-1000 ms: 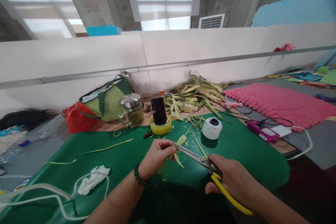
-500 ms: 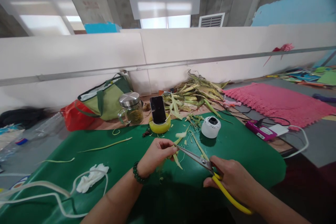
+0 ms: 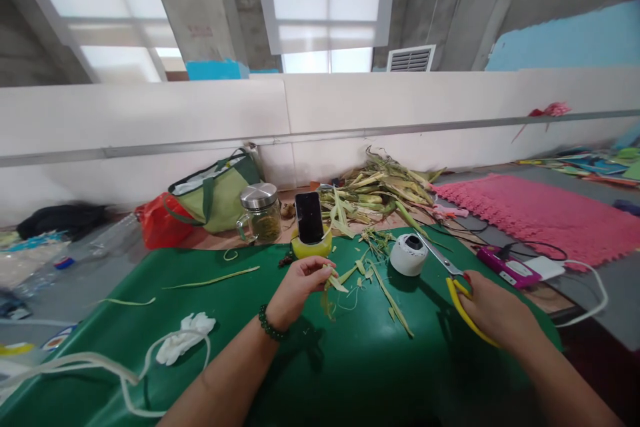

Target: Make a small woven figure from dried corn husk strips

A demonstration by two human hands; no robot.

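Snugly between left fingers (image 3: 319,272), husk strip (image 3: 337,283).

Glossy yellow plastic-handled metal scissors (image 3: 453,280); smooth green mat (image 3: 250,360).

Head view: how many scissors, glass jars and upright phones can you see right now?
Scissors: 1, in the right hand
Glass jar: 1
Upright phone: 1
Total: 3

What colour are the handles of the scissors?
Yellow handles on the scissors, gripped in the right hand; head view.
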